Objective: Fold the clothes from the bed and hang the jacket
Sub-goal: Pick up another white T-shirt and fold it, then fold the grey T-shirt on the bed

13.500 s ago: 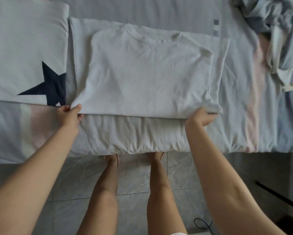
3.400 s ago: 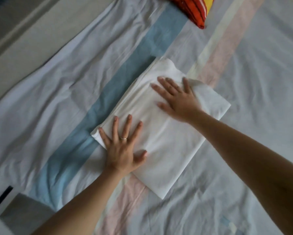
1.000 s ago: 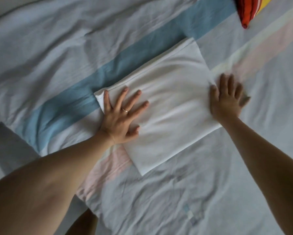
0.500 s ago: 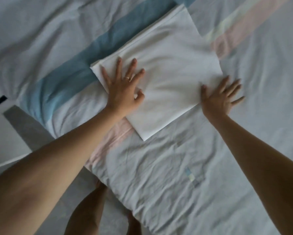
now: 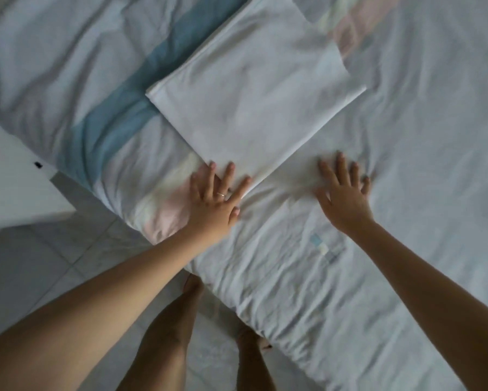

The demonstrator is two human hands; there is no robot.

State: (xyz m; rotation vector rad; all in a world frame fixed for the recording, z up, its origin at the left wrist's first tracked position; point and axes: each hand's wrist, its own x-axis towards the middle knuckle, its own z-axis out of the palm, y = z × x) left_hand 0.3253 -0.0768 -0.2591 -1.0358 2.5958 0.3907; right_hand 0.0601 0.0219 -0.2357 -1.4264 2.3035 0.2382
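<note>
Folded garment [image 5: 254, 88] on the bed, both hands flat and holding nothing.
I'd finish this fold by pressing the near corner down and evening the edges without dragging the layers; the garment lies on the striped sheet [image 5: 293, 277] near the bed's corner. On the left hand [image 5: 214, 201] the fingers are straight, tips touching that near corner. The right hand [image 5: 343, 193] is spread flat on the sheet just beside the garment, not on it.

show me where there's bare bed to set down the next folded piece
Widest free patch: the sheet right of the folded shirt, beyond the right hand. Another lies left of the blue stripe, toward the upper left. Crowded: the shirt's near corner, where the left hand touches it and the right hand lies flat beside it.
</note>
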